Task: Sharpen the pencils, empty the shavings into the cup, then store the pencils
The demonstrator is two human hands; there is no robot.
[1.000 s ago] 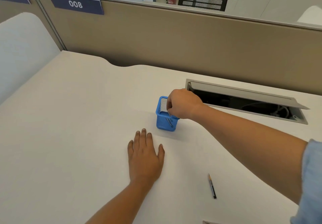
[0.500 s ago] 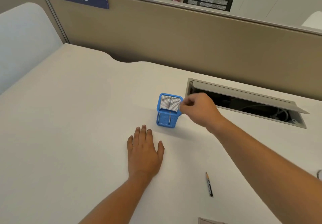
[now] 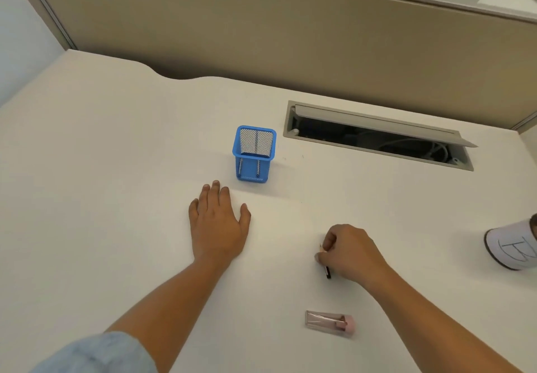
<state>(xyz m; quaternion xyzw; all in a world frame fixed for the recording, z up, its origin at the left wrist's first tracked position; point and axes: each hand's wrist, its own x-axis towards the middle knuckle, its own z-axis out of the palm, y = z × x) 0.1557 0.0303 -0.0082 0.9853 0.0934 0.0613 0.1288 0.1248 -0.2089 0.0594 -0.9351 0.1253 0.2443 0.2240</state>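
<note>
A blue mesh pencil holder [image 3: 253, 154] stands upright mid-desk with two pencils [image 3: 257, 152] inside. My left hand [image 3: 218, 224] lies flat on the desk just in front of it, fingers spread, holding nothing. My right hand [image 3: 347, 252] is down on the desk to the right, fingers pinched around a dark pencil [image 3: 327, 271]; its sharpened tip shows above my fingers and its black end below. A pink translucent sharpener [image 3: 329, 321] lies on its side nearer to me. A white paper cup [image 3: 511, 249] sits at the right edge, partly cut off.
An open cable tray slot [image 3: 377, 137] with wires is set into the desk behind the holder. A tan partition wall [image 3: 290, 38] runs along the desk's far edge. The desk's back edge curves inward at the far left.
My right hand left the blue holder, came back toward me and closed on the loose pencil. The view tilted down, bringing the sharpener and cup into sight. My left hand stayed put.
</note>
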